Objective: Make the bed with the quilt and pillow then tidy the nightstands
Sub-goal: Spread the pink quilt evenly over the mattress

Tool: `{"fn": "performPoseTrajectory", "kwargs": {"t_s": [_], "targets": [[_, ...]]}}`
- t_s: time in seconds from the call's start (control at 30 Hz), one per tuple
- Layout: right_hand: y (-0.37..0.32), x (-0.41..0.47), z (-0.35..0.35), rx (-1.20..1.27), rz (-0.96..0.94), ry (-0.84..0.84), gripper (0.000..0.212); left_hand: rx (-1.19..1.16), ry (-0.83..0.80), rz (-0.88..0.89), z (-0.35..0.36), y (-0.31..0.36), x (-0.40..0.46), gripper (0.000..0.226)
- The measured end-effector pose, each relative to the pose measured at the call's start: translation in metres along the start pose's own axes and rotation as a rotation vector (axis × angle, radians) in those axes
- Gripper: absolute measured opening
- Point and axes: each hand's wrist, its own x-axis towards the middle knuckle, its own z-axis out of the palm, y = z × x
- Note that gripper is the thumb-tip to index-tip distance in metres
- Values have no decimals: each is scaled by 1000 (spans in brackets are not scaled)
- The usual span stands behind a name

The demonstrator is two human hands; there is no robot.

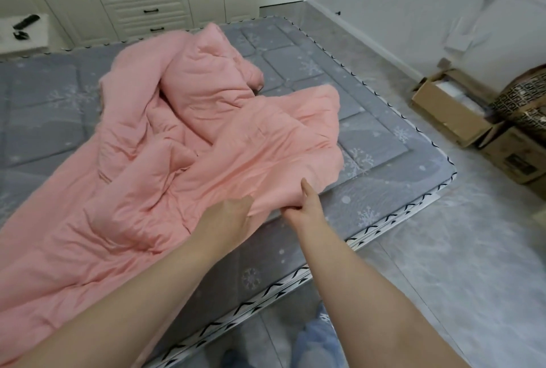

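Both hands, left hand (229,215) and right hand (304,205), pinch the quilt (177,143) edge at six o'clock; still rumpled on the bed (381,131); no pillow seen; nightstand (26,33) at ten o'clock untidied

No text, label or number can be read anywhere in this view. The cardboard box (515,158) on the floor at right carries a dark printed mark on its side, but it is too blurred to make out. The patterned box (523,101) above it shows only a repeated black-and-tan design, not letters that can be told.
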Motion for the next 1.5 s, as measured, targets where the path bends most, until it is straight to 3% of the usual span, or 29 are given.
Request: {"fn": "performPoseTrajectory", "kwargs": {"t_s": [0.1, 0.2, 0.27, 0.37, 0.43, 0.5, 0.53, 0.6, 0.7, 0.77, 0.83, 0.93, 1.13, 1.23, 1.3, 1.4, 1.5], "targets": [[-36, 30, 0, -19, -56, 14, 29, 54, 5, -69, -7, -6, 6, 46], [-81, 66, -3, -102, -93, -19, 41, 79, 27, -175, -14, -9, 20, 48], [-111, 86, -12, -329, -160, 38, 50, 99, -15, -250, -10, -9, 32, 49], [-158, 123, -11, -574, -273, 153, 75, 49, -162, -541, 9, -14, 57, 33], [-176, 106, 0, -600, -391, 119, 70, 131, -198, -571, 22, -12, 69, 32], [-202, 105, 27, -430, -526, 130, 55, 237, -205, -559, 35, 1, 85, 29], [-211, 100, 41, -460, -620, 85, 49, 244, -212, -581, 38, 9, 91, 28], [-229, 89, 64, -792, -838, -72, 41, 227, -200, -629, 47, 19, 101, 32], [-243, 81, 90, -1192, -1007, -319, 32, 150, -187, -716, 56, 29, 112, 41], [-239, 77, 107, -1318, -1124, -451, 27, 37, -169, -730, 60, 38, 122, 58], [-228, 79, 116, -1415, -1184, -532, 20, -71, -130, -611, 64, 54, 143, 84], [-215, 88, 109, -1496, -1181, -571, 16, -82, -48, -423, 72, 86, 191, 100], [-214, 108, 105, -1612, -959, -545, 13, -275, 188, -590, 77, 92, 252, 50], [-225, 113, 106, -1678, -880, -547, 27, -310, 200, -533, 64, 86, 260, 59], [-231, 116, 102, -1785, -912, -539, 46, -239, 210, -483, 64, 78, 265, 46], [-239, 132, 98, -1919, -912, -343, 68, -196, 172, -464, 66, 72, 270, 45], [-243, 155, 108, -1913, -820, -174, 68, -170, 210, -438, 70, 80, 272, 35]]}}
